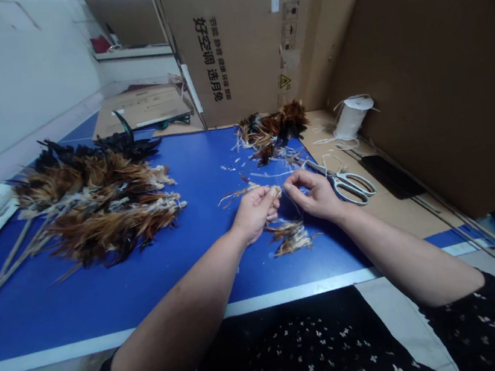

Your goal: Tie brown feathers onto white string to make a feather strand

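Observation:
My left hand (256,210) pinches a small bunch of brown feathers (232,196), whose tips stick out to the left and whose pale ends show at the fingertips. Close on its right, my right hand (313,194) is closed in a pinch on a thin pale thread (297,208). The thread hangs down between the hands. On the blue table just below lies a small heap of tan and white feathers (294,237). Scissors (348,184) with grey handles rest beside my right hand, their blades partly hidden behind it.
Bundled brown and black feathers (107,198) cover the table's left side, with sticks (15,258) beside them. More feathers (271,127) lie at the back. A spool of white thread (352,118) stands right, near a black flat object (392,176). Cardboard (247,45) walls the back.

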Motion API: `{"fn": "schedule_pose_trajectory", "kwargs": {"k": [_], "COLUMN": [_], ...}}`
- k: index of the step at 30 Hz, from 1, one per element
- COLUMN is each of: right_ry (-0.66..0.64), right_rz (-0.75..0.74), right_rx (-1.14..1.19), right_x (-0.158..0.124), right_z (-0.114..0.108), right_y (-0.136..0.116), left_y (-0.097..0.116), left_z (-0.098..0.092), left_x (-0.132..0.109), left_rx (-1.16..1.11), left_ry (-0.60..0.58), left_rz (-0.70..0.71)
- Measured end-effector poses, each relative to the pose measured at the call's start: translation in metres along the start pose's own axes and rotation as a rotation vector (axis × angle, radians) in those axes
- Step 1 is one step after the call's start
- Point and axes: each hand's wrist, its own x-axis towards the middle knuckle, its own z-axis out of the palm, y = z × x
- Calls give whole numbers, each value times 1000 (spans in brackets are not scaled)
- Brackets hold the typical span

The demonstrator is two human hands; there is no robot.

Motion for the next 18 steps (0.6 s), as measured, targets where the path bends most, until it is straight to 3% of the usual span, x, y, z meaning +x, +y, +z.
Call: {"fn": "schedule_pose_trajectory", "kwargs": {"k": [9,14,18], "right_ry": [17,176,280], "right_rz": [59,160,267], "right_rx": [34,20,-143], "right_x": [-1,1,4], "right_z": [3,1,-6], "right_y": [4,12,30], "left_y": [2,2,0], "left_z": [-1,-1,-2], "left_x": [1,2,4], "left_rx": [15,33,51], "left_ry": [-40,-33,14], "left_rz": [20,35,55]}}
